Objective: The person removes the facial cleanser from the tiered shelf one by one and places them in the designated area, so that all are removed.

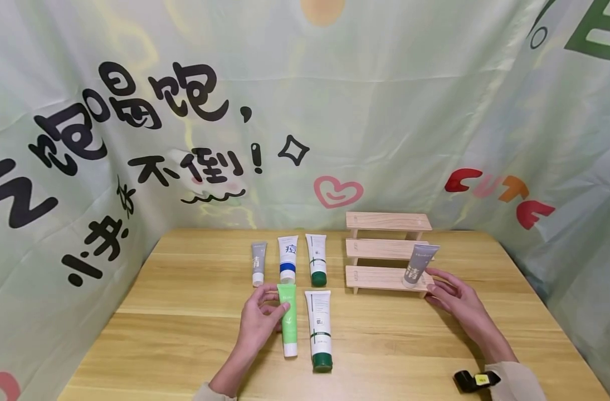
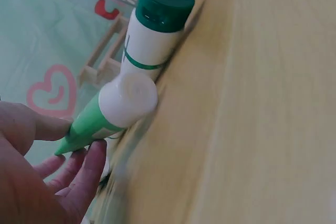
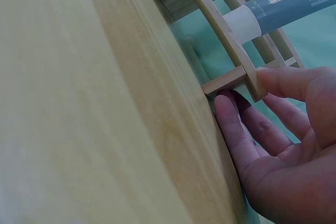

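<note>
My left hand [image 1: 258, 323] holds a light green squeeze tube [image 1: 288, 323] with a white cap, thumb on one side and fingers on the other. Beside it lies a large white tube [image 1: 320, 328] with a dark green cap. On the right, my right hand [image 1: 455, 301] grips the end of the lowest step of a three-step wooden display rack [image 1: 375, 277]. In the right wrist view the thumb lies on top of the step [image 3: 220, 30] and the fingers below. A grey tube [image 1: 420, 264] with a white cap leans, tilted, on that step.
Behind the left hand lie a small grey tube [image 1: 258, 262], a white tube with a blue band [image 1: 287, 257] and a white tube with a green cap [image 1: 317, 259]. A black object with a yellow label [image 1: 477, 381] is by the right sleeve. Printed cloth [image 1: 385, 128] surrounds the wooden table [image 1: 184, 312].
</note>
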A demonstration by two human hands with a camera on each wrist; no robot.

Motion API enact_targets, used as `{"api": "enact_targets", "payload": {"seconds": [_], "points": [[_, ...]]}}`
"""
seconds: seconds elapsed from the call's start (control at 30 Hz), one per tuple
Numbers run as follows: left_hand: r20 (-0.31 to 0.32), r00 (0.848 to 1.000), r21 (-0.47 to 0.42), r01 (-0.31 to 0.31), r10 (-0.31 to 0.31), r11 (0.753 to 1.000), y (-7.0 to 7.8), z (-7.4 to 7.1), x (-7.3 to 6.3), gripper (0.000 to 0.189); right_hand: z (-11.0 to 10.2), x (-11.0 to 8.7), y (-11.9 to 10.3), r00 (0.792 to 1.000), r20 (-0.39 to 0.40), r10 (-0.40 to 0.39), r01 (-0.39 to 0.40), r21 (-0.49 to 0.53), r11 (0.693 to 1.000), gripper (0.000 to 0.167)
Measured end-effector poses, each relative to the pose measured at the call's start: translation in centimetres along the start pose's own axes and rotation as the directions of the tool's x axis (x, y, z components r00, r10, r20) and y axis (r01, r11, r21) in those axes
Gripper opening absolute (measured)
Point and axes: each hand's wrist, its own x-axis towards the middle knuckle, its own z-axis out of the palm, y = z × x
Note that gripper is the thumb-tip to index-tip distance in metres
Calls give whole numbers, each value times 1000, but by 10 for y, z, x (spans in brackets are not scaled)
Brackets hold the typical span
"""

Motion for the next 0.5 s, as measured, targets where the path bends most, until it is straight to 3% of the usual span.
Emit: {"api": "enact_targets", "payload": {"seconds": [0.5], "points": [[27,998,152,52,-56,987,-8,1,4,48,-2,2,1,1000,12,-5,5,22,1000,60]]}}
